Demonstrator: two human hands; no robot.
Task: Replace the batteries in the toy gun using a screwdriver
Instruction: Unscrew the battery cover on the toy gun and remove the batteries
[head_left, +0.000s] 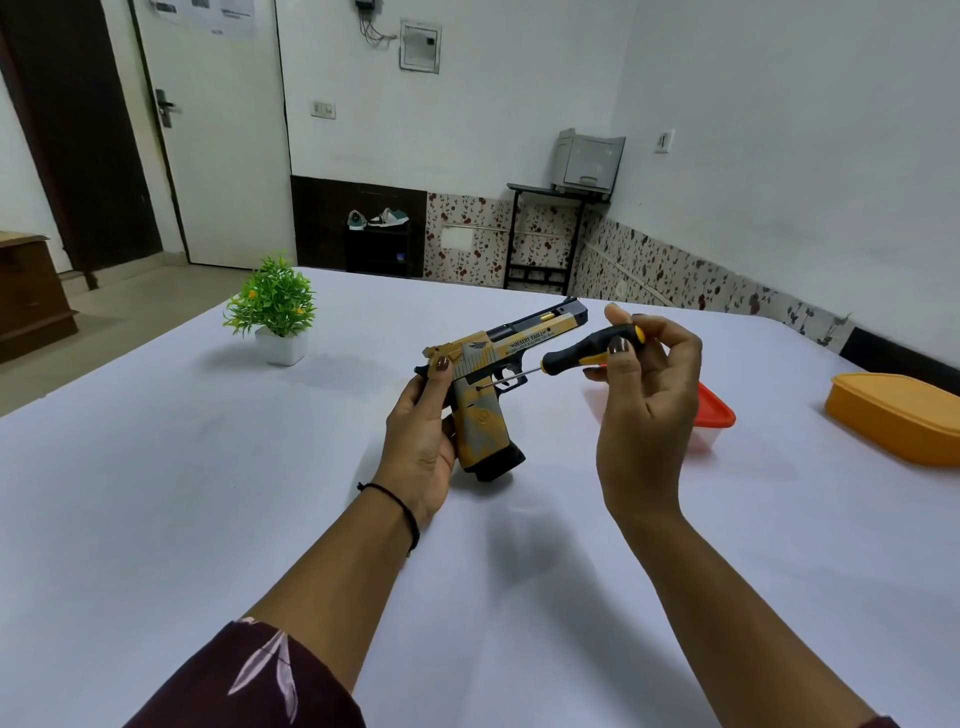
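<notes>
Because the screwdriver (582, 347) is pinched only at the back of its handle by the right hand's (647, 395) thumb and fingertips, its thin shaft could skate off the small screw in the grip of the toy gun (491, 384) and scratch the painted side, or round the screw head if it sits crooked. A loosened screw could also drop onto the white table (208, 493) and roll away. The left hand (423, 426) wraps the back of the grip, thumb pressed up near the hammer, holding the gun in the air, muzzle pointing away. The screwdriver tip meets the grip just beyond that thumb; the handle lies between the right fingers, the remaining fingers loosely curled.
</notes>
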